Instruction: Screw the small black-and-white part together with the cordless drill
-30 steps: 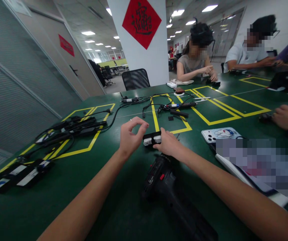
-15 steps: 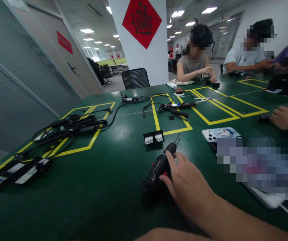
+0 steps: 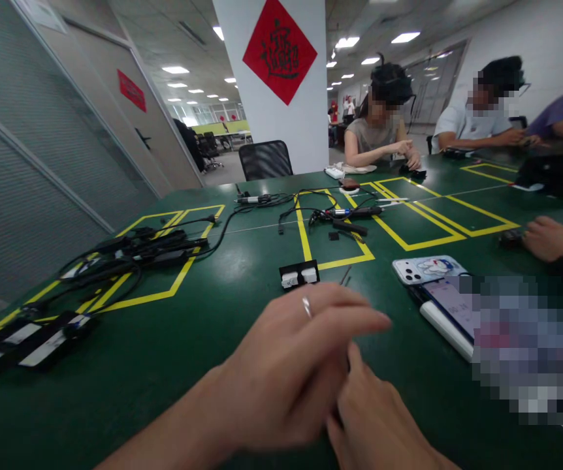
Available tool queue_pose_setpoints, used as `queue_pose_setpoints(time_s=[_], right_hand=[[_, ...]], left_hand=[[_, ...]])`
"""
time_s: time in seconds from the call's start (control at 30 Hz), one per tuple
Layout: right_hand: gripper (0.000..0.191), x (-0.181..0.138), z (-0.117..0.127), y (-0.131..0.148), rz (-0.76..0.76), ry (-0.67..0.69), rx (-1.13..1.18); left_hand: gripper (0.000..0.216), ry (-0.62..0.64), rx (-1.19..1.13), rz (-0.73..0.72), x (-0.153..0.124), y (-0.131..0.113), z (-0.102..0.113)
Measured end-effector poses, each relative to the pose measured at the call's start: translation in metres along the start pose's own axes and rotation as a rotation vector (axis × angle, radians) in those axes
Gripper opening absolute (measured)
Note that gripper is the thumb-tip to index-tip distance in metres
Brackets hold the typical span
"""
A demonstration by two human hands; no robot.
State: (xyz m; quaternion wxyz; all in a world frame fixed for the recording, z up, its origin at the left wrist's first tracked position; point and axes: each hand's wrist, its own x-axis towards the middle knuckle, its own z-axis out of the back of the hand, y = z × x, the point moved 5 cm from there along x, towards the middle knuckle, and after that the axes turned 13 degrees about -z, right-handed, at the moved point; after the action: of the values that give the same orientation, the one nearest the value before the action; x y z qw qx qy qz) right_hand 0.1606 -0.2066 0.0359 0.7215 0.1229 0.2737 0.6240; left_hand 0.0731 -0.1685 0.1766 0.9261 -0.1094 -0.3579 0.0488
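Two hands meet low in view, the left hand (image 3: 291,365) laid with fingers stretched over the right hand (image 3: 377,418); whether either grips anything beneath cannot be told. The small black-and-white block (image 3: 300,274) lies untouched just beyond the fingertips. This looks like a pause between grasps, and reaching the block would call for parting the hands and stretching forward.

phone (image 3: 426,269) | cables (image 3: 139,251) left | chair (image 3: 265,158) | red poster (image 3: 280,51) on pillar

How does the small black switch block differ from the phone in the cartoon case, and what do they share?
The switch block is black with two white faces; the phone has a pale cartoon case. The switch block is small and chunky; the phone is wider and flat. Both lie on the green table.
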Motion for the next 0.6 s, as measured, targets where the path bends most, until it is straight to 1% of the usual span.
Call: queue_pose_setpoints(time_s=[0.03, 0.07, 0.17, 0.2, 0.27, 0.3, 0.33, 0.37, 0.43, 0.47, 0.53, 0.57, 0.6], right_hand=[[0.092, -0.001, 0.007, -0.001, -0.014, -0.004, -0.006], [0.091, -0.002, 0.013, -0.003, -0.014, 0.021, 0.017], [0.088, -0.006, 0.027, -0.014, 0.019, 0.03, 0.169], [0.088, -0.008, 0.031, -0.019, 0.024, 0.018, 0.223], [0.086, -0.011, 0.038, -0.032, 0.015, -0.015, 0.357], [0.085, -0.013, 0.042, -0.039, -0.011, -0.034, 0.434], [0.084, -0.015, 0.043, -0.046, -0.059, -0.012, 0.518], [0.083, -0.017, 0.047, -0.054, -0.119, -0.039, 0.619], [0.076, -0.022, 0.052, -0.066, -0.173, -0.073, 0.821], [0.065, -0.023, 0.054, -0.07, -0.173, -0.079, 0.908], [0.04, -0.024, 0.055, -0.073, -0.114, -0.04, 1.036], [0.034, -0.023, 0.055, -0.072, -0.082, -0.018, 1.068], [0.032, -0.021, 0.054, -0.071, -0.054, -0.001, 1.084]], left_hand=[[0.035, -0.047, 0.061, 0.047, -0.01, 0.021, 0.005], [0.032, -0.086, 0.128, 0.102, -0.024, 0.043, 0.006], [0.023, -0.142, 0.299, 0.299, -0.079, 0.107, -0.001], [0.022, -0.161, 0.333, 0.35, -0.096, 0.124, -0.004], [0.023, -0.165, 0.359, 0.43, -0.12, 0.149, -0.012], [0.024, -0.17, 0.359, 0.461, -0.127, 0.156, -0.015], [0.026, -0.184, 0.361, 0.481, -0.13, 0.161, -0.016], [0.027, -0.191, 0.366, 0.489, -0.13, 0.163, -0.018], [0.031, -0.164, 0.377, 0.47, -0.125, 0.163, -0.021], [0.033, -0.135, 0.382, 0.45, -0.122, 0.162, -0.023], [0.038, -0.074, 0.389, 0.405, -0.116, 0.159, -0.028], [0.041, -0.052, 0.394, 0.388, -0.115, 0.159, -0.029], [0.043, -0.037, 0.399, 0.376, -0.114, 0.158, -0.031]])
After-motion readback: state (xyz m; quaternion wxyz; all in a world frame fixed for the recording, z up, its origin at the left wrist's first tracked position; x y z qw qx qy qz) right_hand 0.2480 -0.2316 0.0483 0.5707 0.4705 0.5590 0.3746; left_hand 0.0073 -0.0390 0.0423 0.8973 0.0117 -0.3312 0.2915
